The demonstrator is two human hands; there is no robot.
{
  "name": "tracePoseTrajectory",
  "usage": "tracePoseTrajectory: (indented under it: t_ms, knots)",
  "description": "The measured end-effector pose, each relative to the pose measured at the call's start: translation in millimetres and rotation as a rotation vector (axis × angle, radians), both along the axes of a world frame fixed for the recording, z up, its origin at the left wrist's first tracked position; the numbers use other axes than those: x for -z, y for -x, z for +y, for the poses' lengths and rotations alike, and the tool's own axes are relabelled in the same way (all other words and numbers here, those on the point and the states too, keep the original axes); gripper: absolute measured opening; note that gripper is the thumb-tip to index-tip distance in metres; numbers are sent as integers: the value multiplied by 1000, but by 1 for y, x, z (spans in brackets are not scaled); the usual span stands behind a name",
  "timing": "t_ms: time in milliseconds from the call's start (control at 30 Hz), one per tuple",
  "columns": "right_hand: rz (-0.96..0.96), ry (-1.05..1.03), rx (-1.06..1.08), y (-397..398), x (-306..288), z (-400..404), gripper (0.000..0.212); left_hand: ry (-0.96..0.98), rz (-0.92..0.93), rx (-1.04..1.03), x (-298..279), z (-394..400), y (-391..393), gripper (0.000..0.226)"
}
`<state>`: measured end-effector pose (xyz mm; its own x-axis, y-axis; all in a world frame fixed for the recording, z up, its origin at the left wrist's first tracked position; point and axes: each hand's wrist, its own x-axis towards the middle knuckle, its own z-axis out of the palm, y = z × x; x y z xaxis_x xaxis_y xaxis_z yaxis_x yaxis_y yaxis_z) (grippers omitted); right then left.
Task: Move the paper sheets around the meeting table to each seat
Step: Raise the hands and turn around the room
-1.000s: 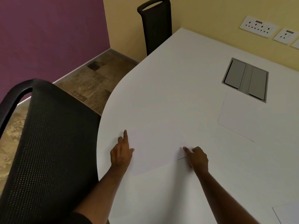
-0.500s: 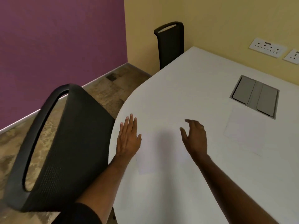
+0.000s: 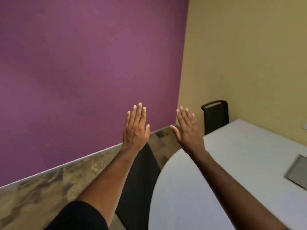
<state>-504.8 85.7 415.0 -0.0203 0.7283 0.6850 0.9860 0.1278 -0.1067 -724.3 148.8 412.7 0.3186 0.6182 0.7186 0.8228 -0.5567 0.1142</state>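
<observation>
Across most of our view now spread the flat purple wall [image 3: 83,63] and the yellow wall [image 3: 249,55], where a second ago we looked down on the tabletop. We have lifted our gaze and raised both hands off the sheet we were squaring at this seat, so we judge that placement finished and another seat due. Below runs the mottled brown floor [image 3: 41,188], then the smooth white meeting table [image 3: 240,163] with its rounded edge and a grey metal hatch [image 3: 297,173]. No paper sheets show in this blurred view; we cannot tell where they lie. A black chair [image 3: 141,180] sits by the table's curve and a slimmer one [image 3: 215,117] stands by the far end. Our left hand [image 3: 136,128] and right hand [image 3: 189,130] hover apart in the air, fingers straight and spread flat, holding nothing.
</observation>
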Motion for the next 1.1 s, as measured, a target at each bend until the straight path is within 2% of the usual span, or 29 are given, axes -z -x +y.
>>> tracePoseTrajectory:
  t_ms: [233,333,500,633,800,933,1100]
  knots:
    - [-8,-177,-146,118,-117,32,71,-208,-49,-150,-125,-10,145,68]
    - [-24,-247,-214,173,-153,46,69,-243,-73,-193,-153,-11,206,63]
    - [-64,-324,-297,266,-195,79,70,-289,-88,-303,-181,-7,307,67]
    - [-70,-374,-308,344,-210,106,71,-302,-87,-396,-198,8,388,68]
    - [-79,-359,-280,415,-213,153,75,-340,-114,-355,-217,42,456,67]
    - [-49,-361,-213,438,-212,191,75,-383,-80,-314,-228,89,480,68]
    - [-69,-392,-168,442,-214,253,64,-424,-86,-221,-233,164,471,66]
